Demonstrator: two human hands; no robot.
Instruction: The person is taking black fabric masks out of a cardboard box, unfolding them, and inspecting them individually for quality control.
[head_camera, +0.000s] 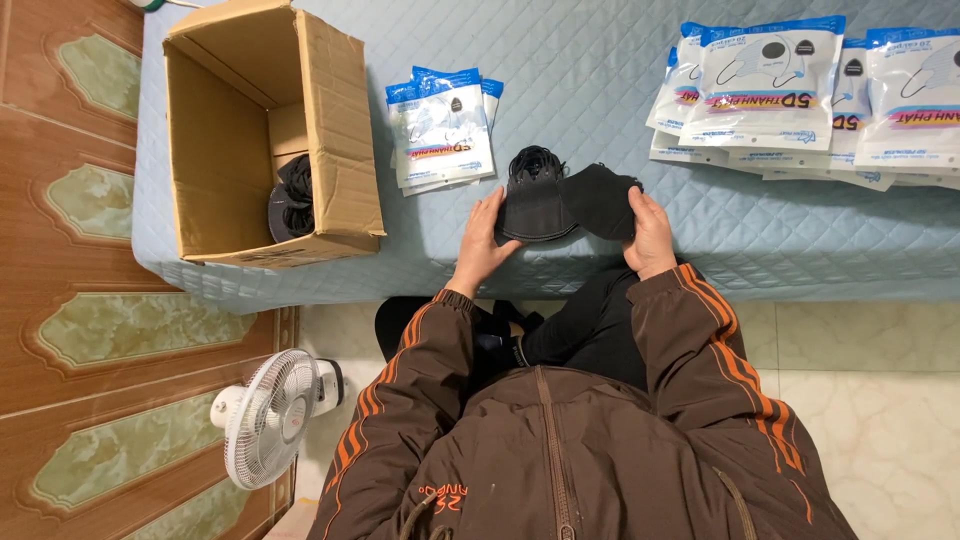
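Item, centre of the frame: a stack of black face masks (540, 205), held at the near edge of a pale blue quilted surface (600, 90). The left hand (483, 240) grips the stack's left end, fingers curled up against its side, thumb toward the top. The right hand (648, 232) clasps one black mask (600, 200) at the stack's right side, palm turned inward, fingers wrapped over its edge. Both forearms, in brown sleeves with orange stripes, rise from the lower frame and converge on the stack. Step in hand, by judgement: separating or counting off single masks from the pile; the work appears mid-way, and a clean split would call for a steady left grip while the right draws the one mask free. Upper left: an open cardboard box (340, 120) lying on its side, more black masks (293, 200) inside. Upper centre: a small pile of sealed white-and-blue packets (440, 130). Upper right: a larger spread of like packets (800, 90). Lower left: a small white fan (268, 415) on the floor.
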